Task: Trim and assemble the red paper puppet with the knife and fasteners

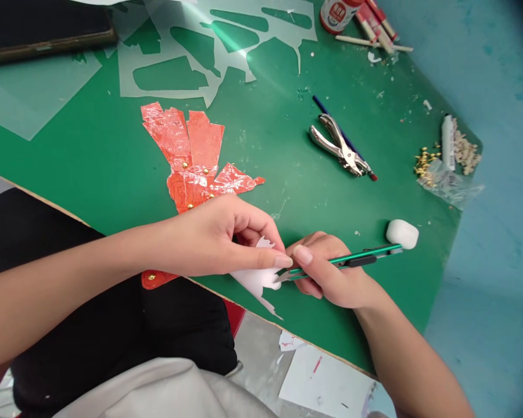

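Observation:
My left hand (226, 241) is closed, pinching a white cut-out piece (258, 280) at the near edge of the green mat (91, 157). My right hand (331, 273) is wrapped round a green craft knife (353, 259), whose blade tip touches the white piece beside my left thumb. Just behind my left hand lies a red figure (192, 157) of painted segments joined with small gold fasteners; one red part (156, 279) shows below my left wrist.
A metal hole punch (340, 145) lies over a blue pen. A white eraser-like block (402, 233), a bag of gold fasteners (444, 174), a glue pot (336, 14) and translucent cut sheets (209, 46) sit farther back. Paper scraps (322, 383) lie on the floor.

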A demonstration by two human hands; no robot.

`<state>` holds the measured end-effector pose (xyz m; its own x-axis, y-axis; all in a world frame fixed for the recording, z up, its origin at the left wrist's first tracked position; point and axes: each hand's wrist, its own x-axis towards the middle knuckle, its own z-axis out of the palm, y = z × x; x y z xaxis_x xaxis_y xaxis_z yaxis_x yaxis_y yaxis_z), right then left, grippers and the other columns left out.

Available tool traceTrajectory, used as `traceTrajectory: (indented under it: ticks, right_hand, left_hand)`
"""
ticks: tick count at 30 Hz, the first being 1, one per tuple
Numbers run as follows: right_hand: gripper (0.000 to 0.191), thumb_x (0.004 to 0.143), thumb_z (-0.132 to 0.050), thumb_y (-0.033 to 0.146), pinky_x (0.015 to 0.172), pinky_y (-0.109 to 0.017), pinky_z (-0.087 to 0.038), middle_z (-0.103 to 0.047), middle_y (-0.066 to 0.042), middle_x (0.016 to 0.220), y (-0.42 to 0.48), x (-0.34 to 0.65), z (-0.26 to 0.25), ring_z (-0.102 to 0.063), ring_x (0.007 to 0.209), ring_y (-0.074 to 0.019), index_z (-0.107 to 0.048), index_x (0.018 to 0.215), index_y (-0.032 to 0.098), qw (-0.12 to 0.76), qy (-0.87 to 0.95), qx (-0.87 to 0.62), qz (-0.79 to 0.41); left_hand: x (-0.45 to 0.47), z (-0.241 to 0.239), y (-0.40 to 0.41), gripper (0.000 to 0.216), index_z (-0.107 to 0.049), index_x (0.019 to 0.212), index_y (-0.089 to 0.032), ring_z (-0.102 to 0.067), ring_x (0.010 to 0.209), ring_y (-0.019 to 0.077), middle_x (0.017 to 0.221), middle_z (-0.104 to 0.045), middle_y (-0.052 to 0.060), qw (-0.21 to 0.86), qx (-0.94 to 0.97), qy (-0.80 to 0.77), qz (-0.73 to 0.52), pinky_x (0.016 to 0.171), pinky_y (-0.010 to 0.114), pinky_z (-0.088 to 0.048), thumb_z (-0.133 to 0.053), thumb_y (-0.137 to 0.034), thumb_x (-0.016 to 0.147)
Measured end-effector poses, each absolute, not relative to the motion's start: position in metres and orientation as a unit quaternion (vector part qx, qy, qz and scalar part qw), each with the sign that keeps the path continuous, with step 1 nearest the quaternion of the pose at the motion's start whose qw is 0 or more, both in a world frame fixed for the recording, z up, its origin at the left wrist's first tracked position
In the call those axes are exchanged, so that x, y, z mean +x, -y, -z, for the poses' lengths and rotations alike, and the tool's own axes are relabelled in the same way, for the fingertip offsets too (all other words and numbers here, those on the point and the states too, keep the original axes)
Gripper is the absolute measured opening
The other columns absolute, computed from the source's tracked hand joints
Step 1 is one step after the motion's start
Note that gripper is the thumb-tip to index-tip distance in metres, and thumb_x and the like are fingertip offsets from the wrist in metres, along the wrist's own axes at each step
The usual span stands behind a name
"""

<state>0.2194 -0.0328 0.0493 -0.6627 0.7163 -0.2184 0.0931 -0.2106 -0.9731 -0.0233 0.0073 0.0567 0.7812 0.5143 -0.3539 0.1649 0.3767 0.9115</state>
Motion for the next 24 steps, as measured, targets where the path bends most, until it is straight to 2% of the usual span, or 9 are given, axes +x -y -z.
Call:
traceTrajectory:
  ticks: [10, 16, 20, 24]
  right_hand:
    - [0.061, 0.109, -0.052, 0.033, 0.048, -0.024, -0.033, -0.050, 0.003, 0.046, 0.0317, 0.2217, -0.0486, -0.041, 0.043, -0.0056, -0.051, 0.050, 0.017, 0.212, 0.595, -0.314, -0.709]
    - [0.066, 0.109, -0.051, 0.034, 0.051, -0.026, -0.033, -0.042, 0.004, 0.042, 0.0280, 0.2242, -0.0484, -0.035, 0.043, -0.0068, -0.042, 0.045, 0.018, 0.235, 0.561, -0.290, -0.739]
    - [0.066, 0.109, -0.049, 0.036, 0.050, -0.026, -0.031, -0.043, 0.003, 0.042, 0.0302, 0.2230, -0.0471, -0.037, 0.043, -0.0073, -0.045, 0.046, 0.018, 0.254, 0.571, -0.317, -0.714]
    - [0.066, 0.110, -0.048, 0.037, 0.047, -0.024, -0.031, -0.045, 0.003, 0.043, 0.0329, 0.2198, -0.0462, -0.038, 0.042, -0.0064, -0.044, 0.047, 0.017, 0.260, 0.587, -0.330, -0.692]
  left_hand:
    - [-0.0230, -0.0599, -0.0065, 0.017, -0.077, 0.087, -0.020, -0.066, 0.063, 0.0110, 0.073, -0.073, 0.000, 0.785, 0.520, -0.307, -0.139, 0.049, 0.018, -0.042, -0.076, -0.036, 0.092]
    - [-0.0238, -0.0582, -0.0056, 0.014, -0.078, 0.088, -0.020, -0.065, 0.062, 0.0106, 0.071, -0.073, 0.000, 0.766, 0.550, -0.306, -0.133, 0.049, 0.018, -0.041, -0.078, -0.033, 0.090]
    - [-0.0241, -0.0568, -0.0042, 0.015, -0.078, 0.088, -0.020, -0.063, 0.058, 0.0099, 0.070, -0.073, 0.000, 0.754, 0.562, -0.314, -0.135, 0.046, 0.017, -0.039, -0.078, -0.034, 0.090]
    - [-0.0238, -0.0570, -0.0036, 0.014, -0.078, 0.087, -0.020, -0.068, 0.062, 0.0118, 0.073, -0.075, 0.001, 0.759, 0.556, -0.310, -0.139, 0.047, 0.017, -0.041, -0.077, -0.033, 0.091]
